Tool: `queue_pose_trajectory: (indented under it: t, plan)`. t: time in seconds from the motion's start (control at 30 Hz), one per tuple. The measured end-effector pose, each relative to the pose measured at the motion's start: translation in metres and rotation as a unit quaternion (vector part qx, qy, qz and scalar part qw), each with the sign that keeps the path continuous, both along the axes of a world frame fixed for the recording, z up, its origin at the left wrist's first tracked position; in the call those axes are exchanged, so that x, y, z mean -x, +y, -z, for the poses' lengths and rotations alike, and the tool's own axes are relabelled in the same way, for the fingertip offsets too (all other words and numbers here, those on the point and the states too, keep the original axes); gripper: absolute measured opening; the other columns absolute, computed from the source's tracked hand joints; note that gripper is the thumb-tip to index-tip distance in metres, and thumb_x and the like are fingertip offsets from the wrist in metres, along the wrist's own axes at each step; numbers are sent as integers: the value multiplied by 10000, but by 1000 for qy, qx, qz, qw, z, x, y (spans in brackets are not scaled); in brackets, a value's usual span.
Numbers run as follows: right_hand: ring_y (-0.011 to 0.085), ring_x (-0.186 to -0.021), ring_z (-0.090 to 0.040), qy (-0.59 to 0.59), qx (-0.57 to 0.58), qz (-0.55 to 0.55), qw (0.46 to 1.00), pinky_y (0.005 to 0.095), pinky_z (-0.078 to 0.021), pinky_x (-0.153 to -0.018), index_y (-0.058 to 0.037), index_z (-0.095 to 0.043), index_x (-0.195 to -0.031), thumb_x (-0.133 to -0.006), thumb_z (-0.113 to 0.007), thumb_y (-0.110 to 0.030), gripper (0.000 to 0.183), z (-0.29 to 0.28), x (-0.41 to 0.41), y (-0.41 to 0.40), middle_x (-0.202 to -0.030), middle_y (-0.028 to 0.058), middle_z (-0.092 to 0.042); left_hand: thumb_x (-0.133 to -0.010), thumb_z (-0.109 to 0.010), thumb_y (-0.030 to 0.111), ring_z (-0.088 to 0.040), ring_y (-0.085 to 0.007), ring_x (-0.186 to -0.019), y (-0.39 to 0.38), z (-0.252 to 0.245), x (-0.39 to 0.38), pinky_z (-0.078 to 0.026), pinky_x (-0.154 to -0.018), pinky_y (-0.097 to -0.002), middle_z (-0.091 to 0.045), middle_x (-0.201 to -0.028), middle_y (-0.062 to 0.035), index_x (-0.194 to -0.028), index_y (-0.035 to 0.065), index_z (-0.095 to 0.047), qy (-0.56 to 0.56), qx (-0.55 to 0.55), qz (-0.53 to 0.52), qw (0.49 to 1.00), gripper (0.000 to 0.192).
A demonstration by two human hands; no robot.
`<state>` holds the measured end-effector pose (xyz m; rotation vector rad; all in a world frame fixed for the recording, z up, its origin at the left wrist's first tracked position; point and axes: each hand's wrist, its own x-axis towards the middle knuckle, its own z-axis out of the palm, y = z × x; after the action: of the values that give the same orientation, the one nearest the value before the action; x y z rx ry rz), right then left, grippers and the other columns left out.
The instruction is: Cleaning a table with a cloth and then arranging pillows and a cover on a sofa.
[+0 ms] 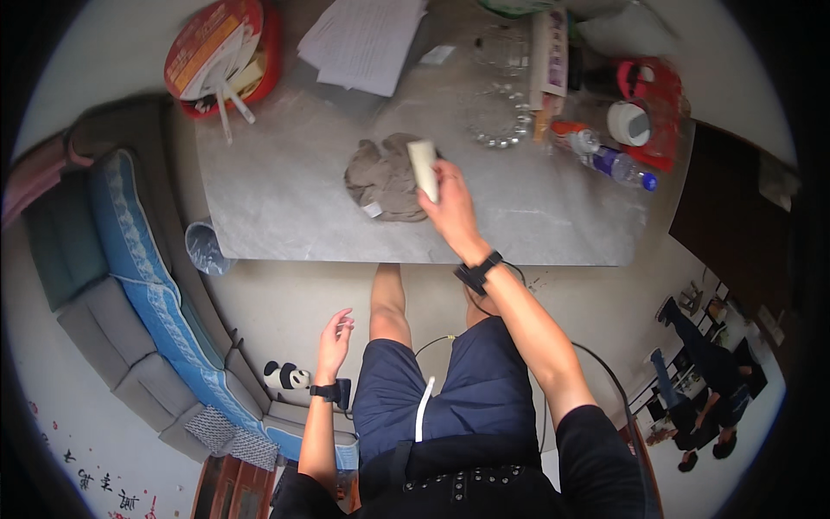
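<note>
My right hand (450, 198) grips a cream-coloured tube-like object (423, 167), slightly blurred, by its near right side. It is held upright or slightly tilted in front of the right part of a crumpled grey-brown cloth (379, 178); whether it touches the cloth, I cannot tell. The cloth bears a small white label and lies near the front of a grey marble-patterned table (285, 201). Away from the table, my left hand (336, 334) hangs beside my left leg with nothing in it, its fingers loosely apart.
A red basket (269, 71) with hand fans and printed papers (373, 42) lie at the back. Rightward are a clear glass dish (506, 133), a drink can (569, 132), a plastic bottle (613, 162) and a white jar (628, 123). A bin (206, 246) stands left; two people are far right.
</note>
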<state>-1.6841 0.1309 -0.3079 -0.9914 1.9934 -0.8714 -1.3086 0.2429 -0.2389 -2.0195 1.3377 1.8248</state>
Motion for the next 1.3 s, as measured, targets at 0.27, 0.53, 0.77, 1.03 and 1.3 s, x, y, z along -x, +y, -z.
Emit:
queue_pose_trajectory:
  t: [0.27, 0.53, 0.77, 1.03, 1.3]
  plan:
    - [365, -1088, -602, 170, 58, -144, 973, 453, -525, -878, -45, -563, -1213, -833, -725, -132, 423, 32, -84, -167, -1190, 166, -570, -1023, -553, 91, -654, -172, -972, -26, 20, -26, -528, -809, -311, -688, -1095, -74, -1338, 103, -621, 44, 17, -16, 999, 322]
    - [405, -1164, -570, 181, 12, 254, 950, 483, -467, -971, 48, -584, -1208, -881, -740, -407, 582, 63, -36, -192, -1246, 234, -588, -1015, -569, 100, -659, -174, -960, -15, 43, -88, -531, -824, -310, -695, -1089, -87, -1318, 92, -633, 17, 5, -38, 999, 310]
    - [436, -1041, -628, 180, 115, 110, 971, 469, -490, -928, 74, -585, -1167, -820, -789, -254, 519, 78, 19, -270, -1122, 261, -646, -1018, -558, 106, -662, -177, -943, -2, 50, -95, -532, -825, -310, -699, -1057, -85, -1319, 90, -632, 11, 3, -45, 999, 309]
    - [311, -1061, -633, -87, 205, 129, 966, 395, -502, -929, 64, -523, -1210, -773, -847, -201, 605, 90, 19, -274, -1161, 190, -637, -1024, -556, 116, -657, -163, -945, -5, 46, -84, -527, -817, -306, -700, -1059, -85, -1336, 95, -621, 17, -23, -80, 996, 319]
    - [275, -1105, -631, -258, 112, 302, 911, 358, -514, -923, 62, -339, -1419, -803, -843, -87, 810, 93, 47, -282, -1319, 200, -580, -1025, -555, 121, -652, -163, -943, 6, 54, -74, -520, -819, -299, -698, -1056, -81, -1335, 97, -622, 22, -30, -70, 997, 318]
